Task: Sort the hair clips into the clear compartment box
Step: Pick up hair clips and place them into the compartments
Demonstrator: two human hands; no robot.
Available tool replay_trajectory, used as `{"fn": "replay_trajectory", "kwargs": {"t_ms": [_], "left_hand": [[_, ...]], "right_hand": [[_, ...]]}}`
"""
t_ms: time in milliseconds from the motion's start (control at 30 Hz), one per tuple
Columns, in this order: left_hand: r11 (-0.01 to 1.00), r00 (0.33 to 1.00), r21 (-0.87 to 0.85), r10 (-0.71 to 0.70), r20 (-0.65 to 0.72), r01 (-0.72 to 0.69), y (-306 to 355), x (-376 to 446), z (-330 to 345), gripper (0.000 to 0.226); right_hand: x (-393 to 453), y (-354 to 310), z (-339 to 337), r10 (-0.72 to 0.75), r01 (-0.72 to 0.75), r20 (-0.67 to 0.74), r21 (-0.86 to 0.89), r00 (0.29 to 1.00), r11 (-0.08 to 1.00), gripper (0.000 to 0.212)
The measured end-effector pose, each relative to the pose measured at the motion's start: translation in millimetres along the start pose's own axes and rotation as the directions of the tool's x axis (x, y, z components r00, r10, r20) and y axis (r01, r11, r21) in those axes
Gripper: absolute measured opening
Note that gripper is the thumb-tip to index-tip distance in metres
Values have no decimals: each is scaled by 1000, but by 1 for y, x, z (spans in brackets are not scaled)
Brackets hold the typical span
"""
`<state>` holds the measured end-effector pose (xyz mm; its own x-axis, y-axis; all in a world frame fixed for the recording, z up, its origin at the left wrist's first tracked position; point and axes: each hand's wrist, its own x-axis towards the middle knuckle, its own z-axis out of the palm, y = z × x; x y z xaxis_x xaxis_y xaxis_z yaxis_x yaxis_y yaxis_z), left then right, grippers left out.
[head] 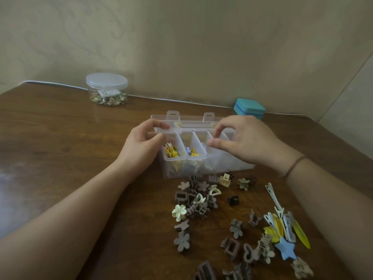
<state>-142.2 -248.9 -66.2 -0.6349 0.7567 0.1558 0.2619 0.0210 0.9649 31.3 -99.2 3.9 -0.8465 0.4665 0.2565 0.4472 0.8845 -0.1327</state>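
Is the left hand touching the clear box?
Touching: in the head view, the left hand pinches the left rim of the clear box.

My two bare forearms reach forward from the lower corners, and both come together toward the middle. My left hand [144, 143] is turned with the palm to the right; its fingers are curled, and the thumb and first finger pinch the left rim of the clear compartment box [201, 158]. My right hand [245, 140] is palm down, the back facing up. Its fingers are bent downward at the upper tray of that box, the thumb pointing left. A thin red string goes around my right wrist [295, 165].
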Motion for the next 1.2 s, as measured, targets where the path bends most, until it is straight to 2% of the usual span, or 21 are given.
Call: {"fn": "replay_trajectory", "kwargs": {"t_ms": [100, 167, 233, 333, 467, 533, 667, 767, 833, 900, 967, 1033, 1133, 1200], "left_hand": [[1000, 1000, 1, 1, 3, -1, 1, 0, 0, 27], [1000, 1000, 8, 1, 2, -1, 2, 0, 1, 27], [1000, 1000, 7, 2, -2, -2, 1, 1, 1, 27], [1000, 1000, 4, 2, 3, -2, -1, 3, 2, 28], [1000, 1000, 12, 7, -3, -7, -3, 3, 2, 28], [1000, 1000, 15, 9, -11, -9, -3, 3, 2, 29], [1000, 1000, 9, 10, -20, -10, -2, 2, 3, 29], [1000, 1000, 3, -1, -17, 1, -1, 2, 3, 30], [1000, 1000, 7, -5, -22, 6, 0, 2, 2, 30], [1000, 1000, 3, -8, -24, 9, 0, 1, 2, 30], [1000, 1000, 3, -8, -21, 8, 1, 1, 3, 30], [1000, 1000, 3, -5, -20, 5, 1, 1, 3, 30], [1000, 1000, -6, -3, -17, 3, 0, 1, 2, 30], [1000, 1000, -9, -1, -10, 1, 0, 1, 2, 30]], "right_hand": [[-35, 6, -12, -62, 64, -119, 11, 991, 998, 25], [-76, 6, -21, -113, 117, -130, 19, 985, 993, 27], [-121, 6, -23, -122, 126, -101, 37, 987, 991, 28], [-172, 11, -16, -56, 59, -35, 99, 998, 993, 29], [-205, 17, 5, 7, -9, 49, 48, 999, 999, 31], [-210, 17, 13, 32, -33, 17, 58, 999, 998, 28], [-206, 14, 21, 2, -7, -177, -23, 984, 1000, 20], [-197, 17, 21, 37, -39, -240, -6, 970, 999, 20], [-185, 19, 10, 145, -104, -212, 194, 967, 976, 23], [-163, 18, -5, 260, -180, -120, 451, 958, 874, 34], [-133, 19, -15, 311, -204, -56, 645, 949, 737, 26], [-95, 17, -20, 336, -205, -44, 715, 941, 668, 12], [-40, 3, -10, 242, -138, -71, 654, 968, 743, 5], [-12, -3, 3, 188, -132, -48, 547, 981, 827, 5]]}}
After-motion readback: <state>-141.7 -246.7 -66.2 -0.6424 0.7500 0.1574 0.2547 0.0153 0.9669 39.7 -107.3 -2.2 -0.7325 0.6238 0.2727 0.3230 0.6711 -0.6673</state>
